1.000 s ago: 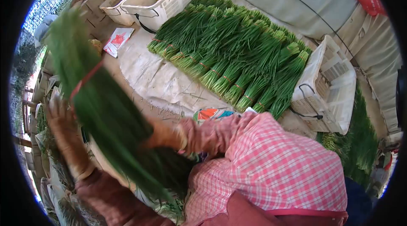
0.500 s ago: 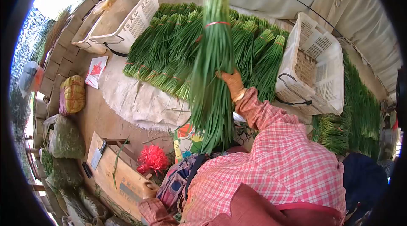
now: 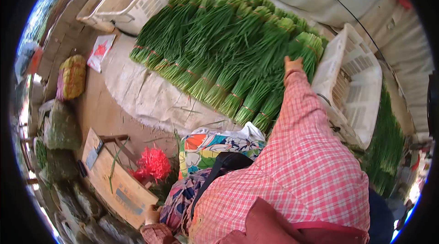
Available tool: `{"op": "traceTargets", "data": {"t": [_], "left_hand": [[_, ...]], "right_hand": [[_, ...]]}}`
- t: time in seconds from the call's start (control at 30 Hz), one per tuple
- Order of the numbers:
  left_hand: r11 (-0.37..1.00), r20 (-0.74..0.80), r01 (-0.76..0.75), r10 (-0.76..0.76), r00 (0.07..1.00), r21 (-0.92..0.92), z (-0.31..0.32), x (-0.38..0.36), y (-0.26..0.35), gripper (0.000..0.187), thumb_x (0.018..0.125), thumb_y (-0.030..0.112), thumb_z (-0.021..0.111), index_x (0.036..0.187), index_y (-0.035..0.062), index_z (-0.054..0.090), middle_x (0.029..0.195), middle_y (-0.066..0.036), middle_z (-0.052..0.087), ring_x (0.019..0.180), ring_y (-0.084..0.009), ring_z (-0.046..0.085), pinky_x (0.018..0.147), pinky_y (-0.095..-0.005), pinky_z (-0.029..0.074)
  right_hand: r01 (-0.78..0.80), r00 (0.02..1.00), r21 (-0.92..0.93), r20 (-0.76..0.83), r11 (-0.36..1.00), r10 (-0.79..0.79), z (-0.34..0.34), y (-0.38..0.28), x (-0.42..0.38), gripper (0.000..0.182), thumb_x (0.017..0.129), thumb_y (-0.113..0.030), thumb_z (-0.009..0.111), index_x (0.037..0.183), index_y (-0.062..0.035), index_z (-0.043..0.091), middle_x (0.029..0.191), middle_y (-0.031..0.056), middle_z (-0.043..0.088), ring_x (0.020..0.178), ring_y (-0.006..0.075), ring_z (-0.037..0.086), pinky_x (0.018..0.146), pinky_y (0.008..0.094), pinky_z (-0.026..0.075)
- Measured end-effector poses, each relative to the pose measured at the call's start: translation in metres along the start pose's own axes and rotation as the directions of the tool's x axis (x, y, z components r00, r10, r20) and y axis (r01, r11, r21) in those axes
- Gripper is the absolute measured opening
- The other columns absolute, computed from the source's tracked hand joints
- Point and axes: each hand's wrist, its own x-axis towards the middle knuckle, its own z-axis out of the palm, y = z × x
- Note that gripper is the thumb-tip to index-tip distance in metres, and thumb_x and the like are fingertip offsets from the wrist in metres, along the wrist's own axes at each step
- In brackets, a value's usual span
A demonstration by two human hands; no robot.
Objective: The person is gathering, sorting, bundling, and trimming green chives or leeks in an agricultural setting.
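Observation:
My right hand (image 3: 293,64) reaches out over a pile of green garlic chives, its fingers partly sunk among the leaves. It is closed on a bunch of garlic chives (image 3: 310,41) lying on the pile's right end, pale stem ends pointing away. More banded bunches (image 3: 206,84) lie side by side in rows, stems outward on the near and far sides, leaves overlapping in the middle. Low on the left, my left hand (image 3: 152,215) is at the near end of a wooden board (image 3: 116,182); its fingers are hidden. A knife (image 3: 94,152) lies on the board's far end.
White plastic crates stand left (image 3: 141,3) and right (image 3: 354,93) of the pile. A pale cloth sheet (image 3: 151,102) lies under it. Red strips (image 3: 153,164) sit beside the board. Bagged greens (image 3: 64,127) and a yellow bundle (image 3: 72,78) line the left side.
My right hand has carried the bunch of garlic chives from upright in front of me to the pile's right end, where it now lies. The view has tilted down. My left hand stays by the board.

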Motion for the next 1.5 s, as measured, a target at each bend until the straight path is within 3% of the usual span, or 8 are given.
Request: {"op": "traceTargets", "data": {"t": [0.17,0.3,0.47,0.67,0.87,1.1,1.2,1.5], "left_hand": [[0.973,-0.172,-0.186,0.162,0.972,-0.135,0.042,-0.004,-0.033,0.039,0.067,0.028,0.065,0.097,0.0034,0.059,0.088,-0.019,0.060,0.082,-0.0323,0.058,0.071,-0.0395,0.046],[0.987,-0.034,0.112,-0.117,0.993,-0.117,-0.011,-0.029,0.034,0.045,0.074,0.036,0.058,0.105,0.0045,0.052,0.096,-0.020,0.058,0.092,-0.0357,0.054,0.078,-0.0432,0.043],[0.908,-0.253,0.058,-0.177,0.951,-0.415,-0.029,-0.065,0.054,0.038,0.074,0.022,0.060,0.106,0.0036,0.051,0.099,-0.017,0.057,0.093,-0.0329,0.054,0.081,-0.0402,0.042],[0.917,-0.686,-0.062,-0.249,0.684,-0.395,0.005,-0.094,0.046,0.034,0.072,0.011,0.062,0.104,0.0042,0.054,0.099,-0.012,0.056,0.096,-0.0296,0.052,0.090,-0.0423,0.037],[0.883,-0.586,0.040,-0.344,0.734,-0.467,0.006,-0.097,0.038,0.032,0.070,0.011,0.061,0.101,0.0051,0.055,0.097,-0.010,0.056,0.093,-0.0285,0.052,0.091,-0.0434,0.037],[0.807,-0.471,0.054,-0.395,0.789,-0.588,-0.005,-0.082,0.016,0.029,0.070,0.009,0.062,0.098,0.0052,0.056,0.092,-0.010,0.058,0.087,-0.0292,0.053,0.078,-0.0377,0.041],[0.816,-0.493,-0.033,-0.317,0.810,-0.577,-0.026,-0.057,-0.001,0.027,0.071,0.009,0.062,0.097,0.0044,0.056,0.092,-0.011,0.058,0.087,-0.0293,0.053,0.078,-0.0377,0.041],[0.828,-0.607,-0.560,0.458,0.650,0.025,-0.041,0.131,0.016,0.059,0.076,0.035,0.056,0.126,0.0093,0.038,0.132,-0.012,0.035,0.123,-0.0299,0.031,0.103,-0.0411,0.022]], "right_hand": [[0.682,0.509,0.154,0.602,0.715,-0.615,0.199,0.007,-0.121,0.058,0.072,-0.024,0.062,0.121,-0.0026,0.040,0.111,0.0203,0.053,0.101,0.0303,0.052,0.085,0.0371,0.043],[0.445,0.006,0.493,0.833,0.747,-0.553,0.233,-0.047,-0.280,0.039,0.072,-0.017,0.062,0.106,-0.0013,0.053,0.087,0.0104,0.060,0.068,0.0136,0.057,0.062,0.0269,0.048],[0.534,-0.258,0.455,0.890,0.713,-0.375,0.261,-0.082,-0.422,0.020,0.073,-0.020,0.062,0.073,-0.0009,0.061,0.060,0.0049,0.057,0.051,0.0115,0.052,0.048,0.0254,0.043],[0.760,-0.234,0.313,0.949,0.569,-0.209,0.377,-0.044,-0.485,0.023,0.073,-0.023,0.063,0.080,-0.0020,0.063,0.066,0.0055,0.060,0.055,0.0120,0.053,0.051,0.0269,0.043],[0.798,-0.444,0.482,0.876,0.363,-0.187,0.412,-0.037,-0.560,0.029,0.067,-0.032,0.063,0.085,-0.0088,0.067,0.084,0.0132,0.064,0.082,0.0275,0.061,0.075,0.0323,0.045],[0.939,-0.341,0.342,0.939,-0.024,0.048,0.451,-0.020,-0.573,0.032,0.063,-0.032,0.065,0.088,-0.0125,0.066,0.089,0.0117,0.063,0.085,0.0259,0.060,0.078,0.0329,0.046],[0.824,-0.497,0.493,0.866,0.278,-0.061,0.450,-0.013,-0.553,0.033,0.065,-0.035,0.065,0.085,-0.0089,0.066,0.082,0.0134,0.064,0.078,0.0254,0.061,0.073,0.0341,0.046],[0.144,-0.243,0.383,0.907,0.912,-0.343,0.314,-0.079,-0.494,0.008,0.077,-0.012,0.061,0.073,-0.0058,0.058,0.065,0.0001,0.052,0.058,0.0095,0.044,0.055,0.0227,0.034]]}}
